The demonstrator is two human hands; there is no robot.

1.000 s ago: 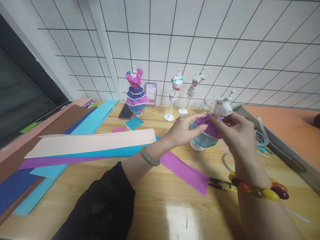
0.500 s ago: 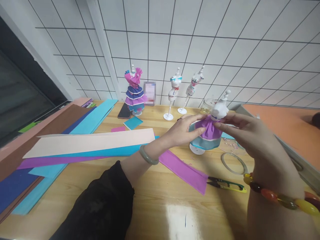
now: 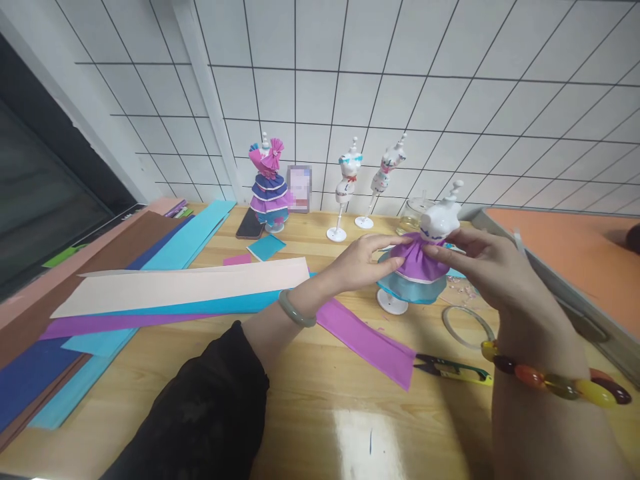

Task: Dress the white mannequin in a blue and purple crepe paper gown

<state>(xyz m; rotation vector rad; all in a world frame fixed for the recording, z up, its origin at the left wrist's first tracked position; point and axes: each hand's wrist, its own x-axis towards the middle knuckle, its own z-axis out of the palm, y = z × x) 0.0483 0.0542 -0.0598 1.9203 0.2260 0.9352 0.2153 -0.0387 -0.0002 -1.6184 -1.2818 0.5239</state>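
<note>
A small white dress-form mannequin (image 3: 440, 220) stands slightly tilted at the right, on a round white base. Around its waist sits a gathered purple skirt layer (image 3: 419, 259) with a pale edge, over a light blue layer (image 3: 413, 288). My left hand (image 3: 367, 261) pinches the purple layer at its left side between thumb and fingers. On the other side, my right hand (image 3: 477, 267) holds the same layer near the waist, its thumb in front and the fingers partly hidden behind the form.
A purple strip (image 3: 370, 343) and thread snips (image 3: 453, 369) lie in front, beside a roll of clear tape (image 3: 467, 327). Long coloured paper strips (image 3: 190, 283) cover the left. Behind stand a dressed mannequin (image 3: 270, 190), two bare forms (image 3: 349, 180) and a glass jar (image 3: 414, 213).
The purple layer spreads wider, and its pale edge shows more clearly over the blue one. Both hands stay at the waist, having shifted only slightly.
</note>
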